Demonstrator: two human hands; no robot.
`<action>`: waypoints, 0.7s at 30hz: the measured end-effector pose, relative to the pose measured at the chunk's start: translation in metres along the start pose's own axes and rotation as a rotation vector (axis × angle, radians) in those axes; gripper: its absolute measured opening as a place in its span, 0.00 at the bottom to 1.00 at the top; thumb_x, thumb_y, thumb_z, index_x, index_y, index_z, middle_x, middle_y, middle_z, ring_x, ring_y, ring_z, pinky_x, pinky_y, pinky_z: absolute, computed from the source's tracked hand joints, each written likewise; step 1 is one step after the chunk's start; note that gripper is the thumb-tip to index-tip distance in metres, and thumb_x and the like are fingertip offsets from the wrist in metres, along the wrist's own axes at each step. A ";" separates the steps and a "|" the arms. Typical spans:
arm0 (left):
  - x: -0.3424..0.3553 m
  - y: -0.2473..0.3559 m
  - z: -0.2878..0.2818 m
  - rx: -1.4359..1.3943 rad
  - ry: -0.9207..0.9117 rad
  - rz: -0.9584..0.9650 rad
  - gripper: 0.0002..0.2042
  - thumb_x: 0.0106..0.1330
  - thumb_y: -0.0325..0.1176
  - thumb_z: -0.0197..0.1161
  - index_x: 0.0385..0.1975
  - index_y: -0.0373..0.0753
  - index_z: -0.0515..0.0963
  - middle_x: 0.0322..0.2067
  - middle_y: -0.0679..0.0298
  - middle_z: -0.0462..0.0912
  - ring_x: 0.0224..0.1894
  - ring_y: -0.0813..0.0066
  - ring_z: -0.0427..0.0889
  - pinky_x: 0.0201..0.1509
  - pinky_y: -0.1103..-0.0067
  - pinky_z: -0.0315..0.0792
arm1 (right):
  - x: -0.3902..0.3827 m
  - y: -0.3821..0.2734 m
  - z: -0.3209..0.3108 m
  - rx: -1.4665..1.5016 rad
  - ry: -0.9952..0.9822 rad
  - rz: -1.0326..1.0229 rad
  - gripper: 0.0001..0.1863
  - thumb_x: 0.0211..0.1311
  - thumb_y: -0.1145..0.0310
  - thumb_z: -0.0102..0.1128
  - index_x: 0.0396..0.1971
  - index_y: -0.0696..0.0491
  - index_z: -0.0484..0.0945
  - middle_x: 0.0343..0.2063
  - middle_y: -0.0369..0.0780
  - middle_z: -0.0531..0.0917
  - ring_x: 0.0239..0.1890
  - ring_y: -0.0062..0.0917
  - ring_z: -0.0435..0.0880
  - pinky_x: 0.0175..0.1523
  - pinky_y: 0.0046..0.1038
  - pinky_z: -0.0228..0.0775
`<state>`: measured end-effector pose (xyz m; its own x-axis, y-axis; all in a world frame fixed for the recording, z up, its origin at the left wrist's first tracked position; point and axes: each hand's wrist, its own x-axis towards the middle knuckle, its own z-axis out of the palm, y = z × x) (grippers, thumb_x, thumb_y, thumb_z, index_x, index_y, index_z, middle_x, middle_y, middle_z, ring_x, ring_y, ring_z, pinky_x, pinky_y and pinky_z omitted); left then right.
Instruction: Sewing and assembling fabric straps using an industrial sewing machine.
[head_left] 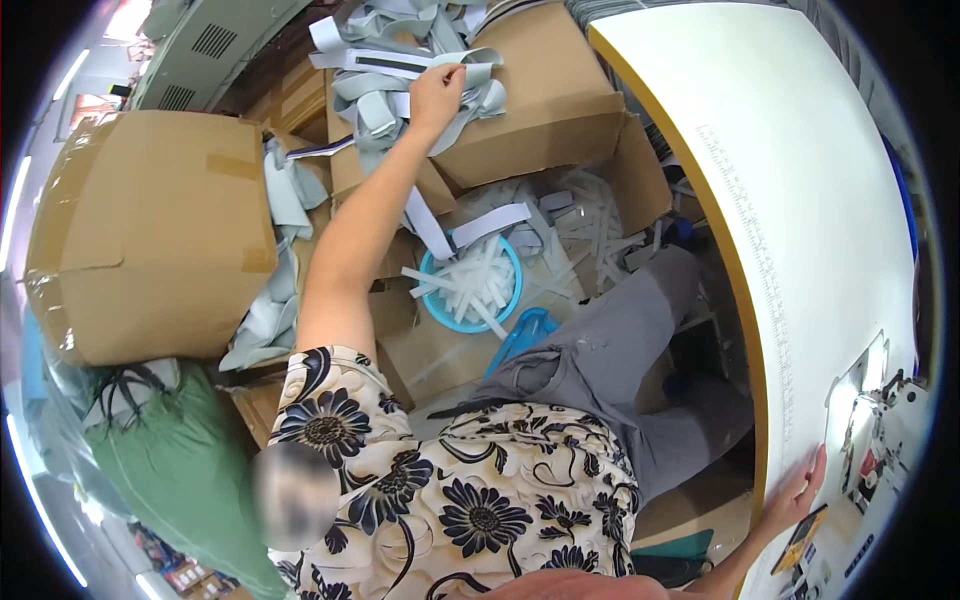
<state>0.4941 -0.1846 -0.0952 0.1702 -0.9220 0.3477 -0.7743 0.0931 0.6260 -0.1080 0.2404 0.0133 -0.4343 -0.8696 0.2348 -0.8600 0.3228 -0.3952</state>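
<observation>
My left hand [437,98] is stretched far forward, its fingers pinched closed at a looped grey strip of fabric [478,62]. Around it lies a tangled heap of grey and white fabric strips [375,112] on a cardboard box. One strip beside the hand has a dark band down its middle. My right hand [795,492] rests at the near edge of a white worktable [780,130], fingers extended and holding nothing that I can see. Close to its fingertips is a sewing machine [875,430], partly cut off by the picture's rim.
A blue basket [519,290] of short white strips stands on the floor, with more strips scattered behind it. Large cardboard boxes [150,230] fill the left side and front [540,90]. A green sack [180,470] sits at the lower left. The worktable has a yellow edge.
</observation>
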 end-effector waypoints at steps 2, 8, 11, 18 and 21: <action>0.034 -0.006 0.011 0.066 0.001 0.155 0.12 0.61 0.38 0.59 0.37 0.40 0.84 0.33 0.53 0.84 0.38 0.56 0.83 0.41 0.67 0.76 | 0.005 -0.007 0.006 -0.107 -0.024 -0.150 0.21 0.70 0.69 0.47 0.60 0.61 0.69 0.61 0.49 0.70 0.63 0.38 0.68 0.68 0.34 0.56; 0.128 -0.031 0.100 0.387 -0.125 0.311 0.13 0.61 0.37 0.54 0.35 0.35 0.81 0.36 0.46 0.82 0.43 0.47 0.81 0.50 0.60 0.74 | 0.055 -0.094 0.039 -0.121 -0.215 -0.286 0.30 0.67 0.61 0.51 0.66 0.56 0.61 0.69 0.50 0.58 0.72 0.41 0.52 0.73 0.42 0.42; 0.162 -0.051 0.112 0.363 -0.212 0.019 0.17 0.60 0.37 0.55 0.44 0.32 0.76 0.48 0.44 0.78 0.52 0.46 0.76 0.56 0.59 0.71 | 0.078 -0.142 0.059 -0.178 -0.313 -0.425 0.33 0.68 0.52 0.47 0.67 0.55 0.59 0.68 0.50 0.58 0.72 0.42 0.52 0.73 0.46 0.38; 0.188 -0.079 0.139 0.430 -0.267 -0.210 0.19 0.62 0.37 0.54 0.51 0.36 0.74 0.54 0.49 0.77 0.57 0.50 0.75 0.59 0.61 0.70 | 0.083 -0.153 0.067 -0.406 -0.412 -0.524 0.37 0.69 0.42 0.36 0.68 0.55 0.57 0.69 0.50 0.55 0.72 0.49 0.50 0.72 0.52 0.37; 0.192 -0.072 0.157 0.597 -0.501 -0.284 0.23 0.62 0.45 0.58 0.55 0.41 0.75 0.55 0.53 0.76 0.58 0.52 0.75 0.59 0.58 0.69 | 0.081 -0.152 0.066 -0.413 -0.413 -0.520 0.37 0.69 0.42 0.34 0.67 0.56 0.57 0.69 0.51 0.55 0.71 0.50 0.50 0.72 0.53 0.38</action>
<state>0.4867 -0.4272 -0.1838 0.2259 -0.9515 -0.2087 -0.9601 -0.2538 0.1177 0.0050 0.0965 0.0331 0.1172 -0.9897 -0.0826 -0.9909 -0.1220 0.0565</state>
